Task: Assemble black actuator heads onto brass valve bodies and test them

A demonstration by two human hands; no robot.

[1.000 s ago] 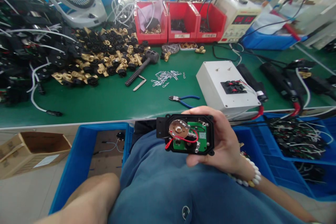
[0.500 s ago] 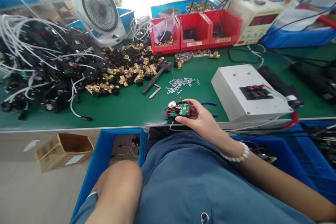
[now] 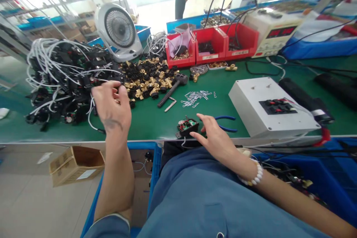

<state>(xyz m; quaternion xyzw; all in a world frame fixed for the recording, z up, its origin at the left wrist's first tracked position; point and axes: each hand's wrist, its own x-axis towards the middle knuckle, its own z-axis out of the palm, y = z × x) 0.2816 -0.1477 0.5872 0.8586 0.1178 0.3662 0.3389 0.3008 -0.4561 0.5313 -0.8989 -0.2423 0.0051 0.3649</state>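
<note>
A small black housing with a green circuit board (image 3: 187, 126) rests at the bench's front edge, a white cable hanging from it. My right hand (image 3: 216, 137) is just to its right, thumb and fingers apart, holding nothing. Over on the left, my left hand (image 3: 113, 109) hovers before the heap of black cabled units (image 3: 75, 67) and the brass fittings (image 3: 153, 81). Its fingers are loosely bent, with a gap to the thumb and nothing visible between them. Blue-handled pliers (image 3: 227, 123) lie behind my right hand, their jaws hidden.
On the green bench lie a black hammer (image 3: 174, 89), a hex key (image 3: 170, 105) and metal clips (image 3: 195, 97). A grey box (image 3: 272, 108) stands at right. Red bins (image 3: 210, 46), a fan (image 3: 118, 31) and a power supply (image 3: 275, 31) line the back.
My right hand has let go of the housing, which now sits on the bench edge. My left hand has come up from beside my lap to the bench's left side. The view has tilted up.
</note>
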